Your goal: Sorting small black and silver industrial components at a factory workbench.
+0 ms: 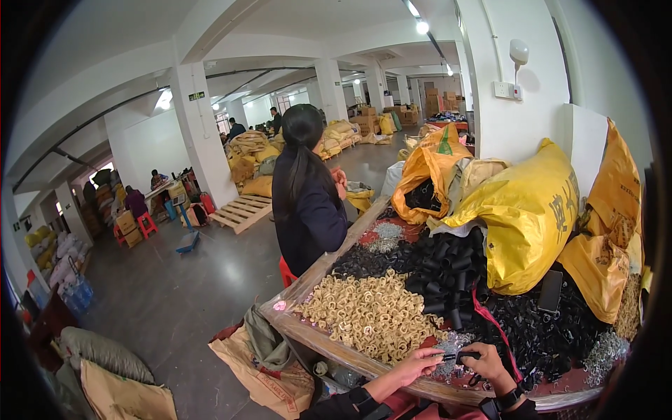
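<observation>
Head view: I see my left hand [418, 362] and right hand [484, 358] both pinching one small black part [453, 356] between them.

Both arms come up from the bottom, bent at the wrists. The left hand [418, 364] and right hand [484, 360] meet close together, fingers curled and pinching.

Two hands, left hand [418, 364] and right hand [485, 362]; four yellow sacks [532, 210]; one heap of tan rings [371, 311]; one phone [550, 291]; one wooden pallet [241, 212]
</observation>
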Available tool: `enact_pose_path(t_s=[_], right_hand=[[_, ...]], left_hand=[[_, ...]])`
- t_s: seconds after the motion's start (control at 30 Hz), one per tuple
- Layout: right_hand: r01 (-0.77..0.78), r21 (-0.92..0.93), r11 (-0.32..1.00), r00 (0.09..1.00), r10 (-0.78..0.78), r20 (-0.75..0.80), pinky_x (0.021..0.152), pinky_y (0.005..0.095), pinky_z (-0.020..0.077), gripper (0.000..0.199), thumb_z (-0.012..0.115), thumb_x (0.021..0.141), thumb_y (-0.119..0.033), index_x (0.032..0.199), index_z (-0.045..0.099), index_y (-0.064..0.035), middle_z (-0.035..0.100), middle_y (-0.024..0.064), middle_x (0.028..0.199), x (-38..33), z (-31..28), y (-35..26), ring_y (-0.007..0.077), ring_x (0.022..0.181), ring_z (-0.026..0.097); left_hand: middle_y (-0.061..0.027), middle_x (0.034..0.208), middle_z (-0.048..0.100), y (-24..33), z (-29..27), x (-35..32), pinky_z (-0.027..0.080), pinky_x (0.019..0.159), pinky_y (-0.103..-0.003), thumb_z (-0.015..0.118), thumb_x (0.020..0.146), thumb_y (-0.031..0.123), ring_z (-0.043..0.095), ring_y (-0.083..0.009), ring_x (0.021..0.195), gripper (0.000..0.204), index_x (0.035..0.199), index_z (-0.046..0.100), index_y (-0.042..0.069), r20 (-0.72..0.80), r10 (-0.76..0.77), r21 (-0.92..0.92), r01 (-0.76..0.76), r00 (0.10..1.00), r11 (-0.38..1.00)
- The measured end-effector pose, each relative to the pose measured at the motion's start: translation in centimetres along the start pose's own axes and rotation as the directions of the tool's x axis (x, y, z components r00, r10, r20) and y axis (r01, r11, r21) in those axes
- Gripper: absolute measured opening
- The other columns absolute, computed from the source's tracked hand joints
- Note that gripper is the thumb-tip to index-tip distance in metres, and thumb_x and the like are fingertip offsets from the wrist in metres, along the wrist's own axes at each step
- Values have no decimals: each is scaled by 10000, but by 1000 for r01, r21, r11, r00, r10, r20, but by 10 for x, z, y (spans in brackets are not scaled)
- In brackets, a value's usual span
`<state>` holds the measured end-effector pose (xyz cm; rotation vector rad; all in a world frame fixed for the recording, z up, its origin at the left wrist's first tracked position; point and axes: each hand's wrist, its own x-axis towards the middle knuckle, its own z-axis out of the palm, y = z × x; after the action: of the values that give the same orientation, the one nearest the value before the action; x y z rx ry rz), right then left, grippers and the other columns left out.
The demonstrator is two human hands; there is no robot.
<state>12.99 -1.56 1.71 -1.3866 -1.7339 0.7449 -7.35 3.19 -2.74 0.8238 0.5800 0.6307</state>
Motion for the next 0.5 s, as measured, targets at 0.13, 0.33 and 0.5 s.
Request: enact_pose_path(t_s=[0.13, 0.33, 0.5], right_hand=[[22, 66, 998, 999, -23, 29, 625, 261, 458, 234, 639, 637, -114, 831, 612, 14, 601, 108, 741, -4, 5, -8, 169, 679, 590], [-17, 148, 989, 996, 3, 94, 621, 252, 456, 246, 645, 649, -113, 859, 606, 9, 592, 94, 744, -8, 4, -10, 154, 682, 582], [-59, 177, 982, 991, 36, 127, 613, 246, 452, 232, 639, 659, -99, 858, 600, 14, 593, 82, 746, -9, 3, -4, 135, 683, 575]], left_hand=[[17, 771, 545, -4, 0, 3, 353, 505, -164, 576, 812, 157, 438, -32, 587, 336, 1103, 501, 8, 41, -20, 48, 18, 999, 999], [16, 760, 544, -5, 2, 4, 352, 502, -163, 586, 805, 166, 442, -32, 586, 306, 1057, 519, 6, 109, -32, 162, 14, 993, 987], [19, 759, 544, -3, 7, 2, 356, 503, -160, 588, 804, 172, 457, -31, 596, 267, 1009, 532, 11, 107, -38, 211, 14, 994, 977]])
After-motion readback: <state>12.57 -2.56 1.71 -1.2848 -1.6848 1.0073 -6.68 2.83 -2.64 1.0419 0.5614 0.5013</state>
